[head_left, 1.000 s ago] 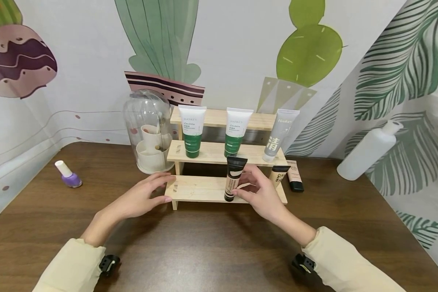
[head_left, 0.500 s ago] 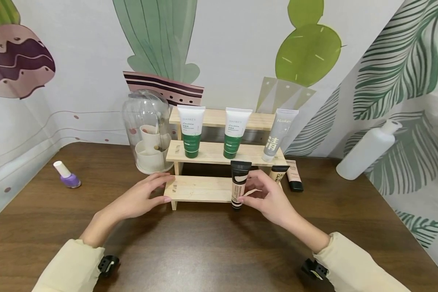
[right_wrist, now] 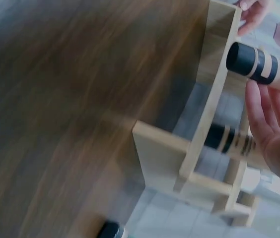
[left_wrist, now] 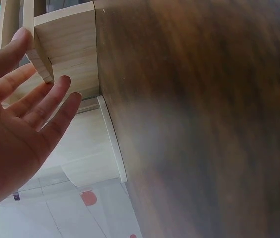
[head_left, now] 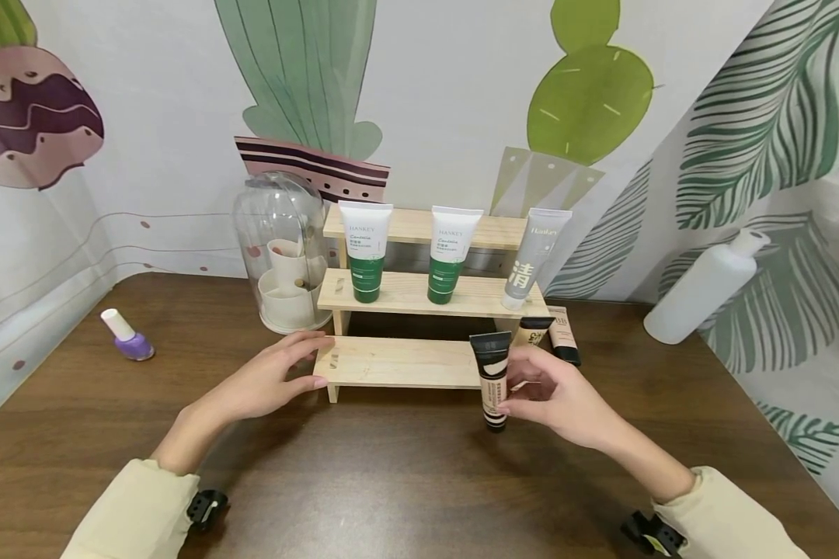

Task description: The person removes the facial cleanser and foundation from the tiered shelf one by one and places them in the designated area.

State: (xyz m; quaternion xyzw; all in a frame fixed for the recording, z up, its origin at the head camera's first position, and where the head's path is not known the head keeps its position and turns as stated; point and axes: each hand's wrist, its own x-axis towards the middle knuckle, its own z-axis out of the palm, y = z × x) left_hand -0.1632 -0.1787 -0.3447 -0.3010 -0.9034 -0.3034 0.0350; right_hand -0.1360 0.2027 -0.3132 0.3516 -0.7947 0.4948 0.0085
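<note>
My right hand grips a beige tube with a black top and a black cap. It holds the tube upright, cap down, just in front of the right end of a stepped wooden rack. The right wrist view shows the tube against my right hand's fingers, beside the rack. My left hand is open, and its fingers touch the left end of the lowest step. In the left wrist view my left hand has its thumb and straight fingers at that board's end.
Two green-and-white tubes and a grey tube stand on the middle step. A beige tube leans at the right end, and another lies behind it. A glass dome, purple nail polish and a white bottle stand on the brown table.
My right hand has taken the beige tube off the lowest step and carried it right and towards me. The left hand has stayed at the rack's left end.
</note>
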